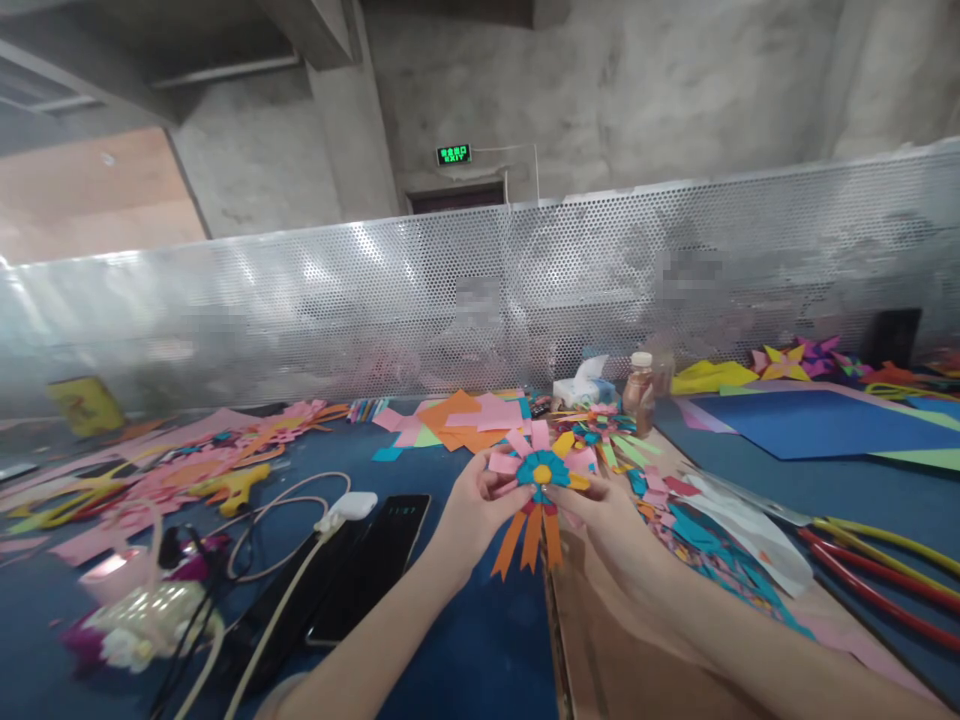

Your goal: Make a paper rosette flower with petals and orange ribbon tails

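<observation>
Between my two hands, above the table, is a paper flower [543, 472] with a yellow centre, a teal ring and pink and yellow petals. Orange paper strips with notched ends hang from its lower side. My left hand [480, 500] pinches the flower's left edge, thumb in front. On the opposite edge, my right hand [600, 505] grips it with the thumb near the teal ring. The fingers behind the flower are partly hidden.
A cardboard sheet [607, 650] lies below my right hand, with paper scraps [705, 545] and large scissors [847, 545] to its right. Left are a phone [375, 570], cables and a glue gun [244, 487]. Behind stand a bottle [639, 390], a tissue pack [585, 388] and a perforated metal screen [337, 310].
</observation>
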The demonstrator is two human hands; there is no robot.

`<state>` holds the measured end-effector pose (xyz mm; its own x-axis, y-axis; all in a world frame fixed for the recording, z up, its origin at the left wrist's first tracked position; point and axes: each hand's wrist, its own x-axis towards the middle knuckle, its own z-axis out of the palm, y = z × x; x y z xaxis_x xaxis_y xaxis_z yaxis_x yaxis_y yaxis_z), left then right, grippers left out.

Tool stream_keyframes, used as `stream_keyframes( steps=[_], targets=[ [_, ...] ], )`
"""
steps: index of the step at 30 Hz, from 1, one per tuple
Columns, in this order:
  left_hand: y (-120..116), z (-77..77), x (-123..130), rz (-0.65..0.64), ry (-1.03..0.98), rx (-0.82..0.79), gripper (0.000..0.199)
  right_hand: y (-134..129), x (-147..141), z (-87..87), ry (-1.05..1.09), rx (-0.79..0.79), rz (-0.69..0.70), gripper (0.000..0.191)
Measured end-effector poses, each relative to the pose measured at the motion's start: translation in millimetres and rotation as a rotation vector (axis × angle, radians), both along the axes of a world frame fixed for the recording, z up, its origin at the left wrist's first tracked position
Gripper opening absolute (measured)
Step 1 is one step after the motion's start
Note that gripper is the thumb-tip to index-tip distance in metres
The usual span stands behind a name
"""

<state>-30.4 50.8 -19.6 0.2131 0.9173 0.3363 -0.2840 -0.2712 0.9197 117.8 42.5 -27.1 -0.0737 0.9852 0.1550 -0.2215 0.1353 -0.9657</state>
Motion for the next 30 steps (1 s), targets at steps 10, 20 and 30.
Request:
stream_keyframes(
  steps=[10,20,30],
  targets=[
    [1,-2.7,-2,0.035,0.049,-0.018,0.026,-1,-1,-1.0,0.018,-0.028,-0.058,0.031],
    [1,-0.4,0,0.061,0.051,0.060,0.038,3,1,-4.5,-0.041,0.043,-0.054,0.033],
    [-2,2.4,0,0.112,0.034,0.032,0.035,2,1,-3.1,-0.078,0.041,-0.052,0.035]
  ],
)
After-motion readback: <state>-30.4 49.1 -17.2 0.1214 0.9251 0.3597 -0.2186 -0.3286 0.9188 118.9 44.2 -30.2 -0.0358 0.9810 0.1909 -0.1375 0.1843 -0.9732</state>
